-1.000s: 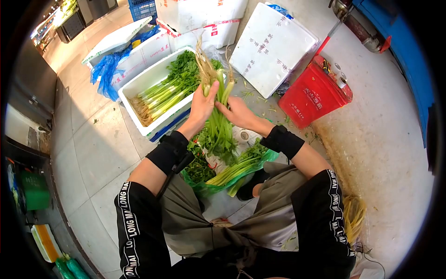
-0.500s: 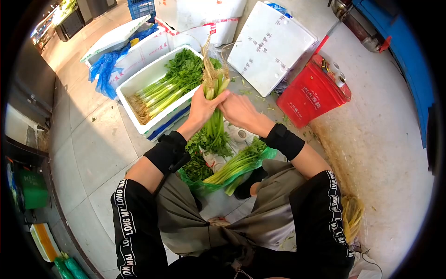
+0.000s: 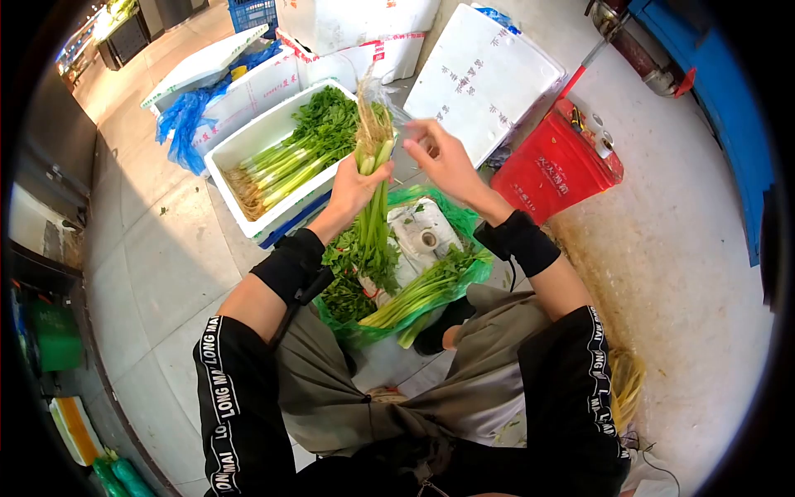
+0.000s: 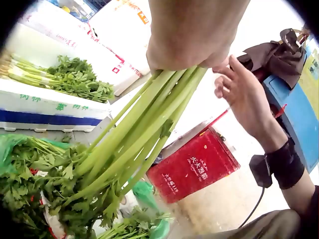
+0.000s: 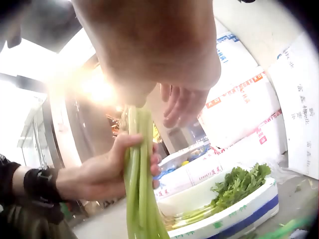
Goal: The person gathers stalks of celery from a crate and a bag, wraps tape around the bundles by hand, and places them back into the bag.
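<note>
White foam box [image 3: 217,176] sat far left, red bin [image 3: 551,174] far right, green bag [image 3: 479,269] of greens near, on the lap, with open room only in between. Celery bunch [image 3: 374,211] stood roots-up in the middle, left hand [image 3: 352,189] wrapped round its stalks. Right hand [image 3: 443,157] hung just right of the roots, fingers loosely spread, seemingly empty. Looked like picking the bunch over; another pluck would call for that hand at the roots, clear of the box rim.

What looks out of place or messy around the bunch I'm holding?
Nothing looks damaged. The left hand grips the celery bunch roots up, leaves hanging; the right hand is apart from it. A foam lid sits tilted beside the red bin, and loose stalks poke over the green bag.
</note>
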`<act>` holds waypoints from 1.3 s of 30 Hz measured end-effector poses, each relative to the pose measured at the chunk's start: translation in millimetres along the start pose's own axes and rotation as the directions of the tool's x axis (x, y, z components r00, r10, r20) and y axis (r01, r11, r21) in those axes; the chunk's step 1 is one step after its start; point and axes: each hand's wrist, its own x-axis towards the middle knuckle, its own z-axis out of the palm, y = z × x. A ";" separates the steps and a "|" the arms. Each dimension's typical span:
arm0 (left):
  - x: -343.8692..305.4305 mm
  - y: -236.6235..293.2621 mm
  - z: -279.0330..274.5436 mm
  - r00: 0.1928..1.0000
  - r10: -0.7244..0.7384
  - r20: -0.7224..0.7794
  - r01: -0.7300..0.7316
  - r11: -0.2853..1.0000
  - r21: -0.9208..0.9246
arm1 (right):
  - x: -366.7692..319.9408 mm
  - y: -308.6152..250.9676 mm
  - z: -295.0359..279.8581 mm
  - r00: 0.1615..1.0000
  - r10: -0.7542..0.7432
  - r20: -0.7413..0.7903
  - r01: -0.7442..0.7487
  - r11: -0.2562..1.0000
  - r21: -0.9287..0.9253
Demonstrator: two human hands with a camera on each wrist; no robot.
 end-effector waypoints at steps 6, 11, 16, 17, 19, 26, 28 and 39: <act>0.7 -10.1 9.5 0.997 0.020 0.080 -0.024 0.999 0.045 | 7.9 -2.5 -10.6 0.975 -0.220 0.019 0.220 0.961 -0.166; -0.4 -10.0 11.4 0.991 -0.015 0.130 0.009 0.999 0.043 | 5.1 -6.0 -23.2 0.938 -0.338 0.072 0.342 0.882 -0.325; -5.2 -5.5 13.3 0.976 -0.016 0.216 -0.014 0.990 0.138 | 5.2 1.8 -33.3 0.888 -0.423 -0.179 0.312 0.841 -0.442; -6.6 -6.0 14.0 0.976 -0.013 0.216 -0.017 0.990 0.137 | 7.8 3.4 -37.4 0.863 -0.360 -0.355 0.223 0.901 -0.373; -6.6 -10.2 14.6 0.980 -0.013 0.197 -0.011 0.993 0.121 | 11.5 9.4 -50.2 0.827 -0.331 -0.454 0.183 0.922 -0.340; 0.8 -13.3 9.0 0.998 -0.032 0.048 0.031 0.999 0.037 | -14.5 123.4 -32.0 0.996 -0.048 -0.080 0.012 0.916 -0.400; 0.6 -12.0 11.2 0.999 -0.030 0.013 0.030 1.000 0.007 | -11.7 47.8 -12.8 0.994 0.102 0.022 -0.101 0.993 -0.064; 5.6 -30.6 28.4 0.950 0.192 -0.245 -0.147 0.971 0.188 | -13.0 -26.5 29.2 0.976 -0.196 -0.099 0.157 0.938 -0.308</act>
